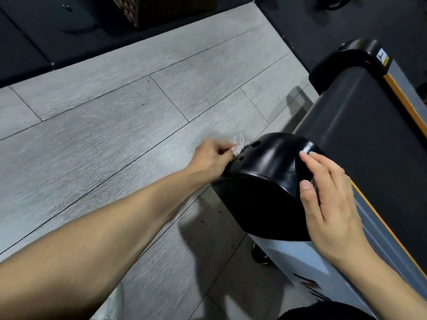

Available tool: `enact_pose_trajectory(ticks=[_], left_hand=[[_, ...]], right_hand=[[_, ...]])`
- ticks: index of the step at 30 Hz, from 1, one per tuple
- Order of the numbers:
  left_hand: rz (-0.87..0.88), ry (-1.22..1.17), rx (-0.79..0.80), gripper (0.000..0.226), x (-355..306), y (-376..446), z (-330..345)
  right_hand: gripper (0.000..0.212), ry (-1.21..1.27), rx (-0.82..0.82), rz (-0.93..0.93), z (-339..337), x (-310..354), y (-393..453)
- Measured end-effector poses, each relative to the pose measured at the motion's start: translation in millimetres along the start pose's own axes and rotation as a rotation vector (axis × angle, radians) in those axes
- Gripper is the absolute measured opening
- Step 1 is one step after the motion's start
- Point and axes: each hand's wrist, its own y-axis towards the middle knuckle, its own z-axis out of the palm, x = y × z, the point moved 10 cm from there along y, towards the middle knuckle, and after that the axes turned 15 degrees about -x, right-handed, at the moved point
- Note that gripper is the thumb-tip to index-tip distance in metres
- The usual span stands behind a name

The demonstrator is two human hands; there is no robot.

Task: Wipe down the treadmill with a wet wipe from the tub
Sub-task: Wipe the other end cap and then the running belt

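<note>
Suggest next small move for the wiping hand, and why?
Probably drag the wipe across the black end cap toward the right hand: the left hand pinches it at the cap's far edge, and the right hand rests on the near side.

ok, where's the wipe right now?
Head view, just left of centre: the wet wipe is pinched in the left hand, pressed against the far side of the treadmill's black end cap, by its slots.

**Floor, mats and a basket**

Grey wood-look floor (120, 116) planks run slantwise, split by thin dark seams. Black mats (34, 31) border the far edge, and another black mat (323, 26) lies at the far right. A dark woven basket (161, 8) stands at the top. Something pale and crinkled (111, 306), blurred, shows at the bottom edge.
</note>
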Motion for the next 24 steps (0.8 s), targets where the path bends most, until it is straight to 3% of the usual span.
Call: enact_pose_trajectory(ticks=[5,8,11,13,17,19,24], left_hand=[[0.114,-0.294,-0.005,0.017,-39.5,-40.7,-14.9],[0.295,-0.211,-0.046,0.021,-71.2,-52.7,-15.4],[0.118,-0.091,-0.181,0.024,-29.7,-47.5,-25.6],[-0.026,-0.041,-0.170,0.027,5.1,-50.9,-28.0],[-0.088,-0.069,-0.213,0.024,11.1,-61.0,-34.4],[0.014,-0.136,-0.266,0.022,-16.4,-75.2,-40.8],[0.563,-0.135,-0.167,0.027,-106.0,-104.8,-18.2]], right_hand=[[0.050,-0.094,0.004,-0.035,0.1,5.4,-3.2],[0.050,-0.109,-0.012,-0.054,0.0,6.4,-1.5],[0.051,-0.089,-0.020,-0.049,-0.2,6.5,-0.9],[0.051,-0.090,-0.019,-0.051,-0.1,6.7,-2.0],[0.052,-0.079,-0.006,-0.054,0.2,7.1,-0.5],[0.051,-0.084,-0.012,-0.068,-1.1,7.7,1.2],[0.045,-0.131,0.006,-0.207,-6.2,12.5,24.7]])
